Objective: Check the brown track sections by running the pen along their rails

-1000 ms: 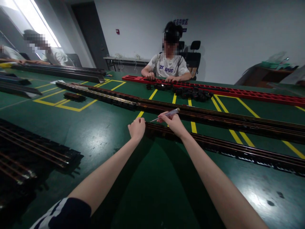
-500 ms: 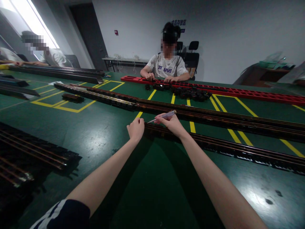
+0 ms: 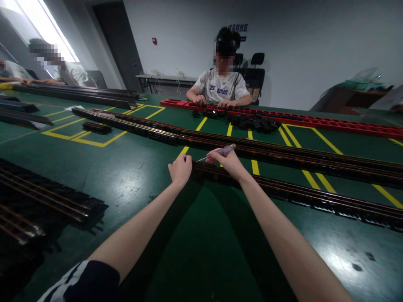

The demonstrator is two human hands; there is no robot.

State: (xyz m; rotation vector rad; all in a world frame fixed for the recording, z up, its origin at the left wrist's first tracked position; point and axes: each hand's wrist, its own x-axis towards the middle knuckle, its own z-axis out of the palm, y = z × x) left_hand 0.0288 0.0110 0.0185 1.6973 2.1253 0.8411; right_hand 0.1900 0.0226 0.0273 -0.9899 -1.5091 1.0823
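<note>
Head view: we hold a clear-handled screwdriver [image 3: 225,149] to the left end of the nearest black rail strip [image 3: 299,193].
Our right hand [image 3: 227,162] grips the handle, the shaft slanting down beside our left hand [image 3: 181,169], whose fingers curl at that end; we cannot tell whether they pinch anything. The strip lies on the green bench [image 3: 126,167], running off to our right, nearer us than another rail bundle [image 3: 283,152]. We judge the step to be fine prying or adjusting; the next move calls for a steady strip and a controlled tip.
</note>
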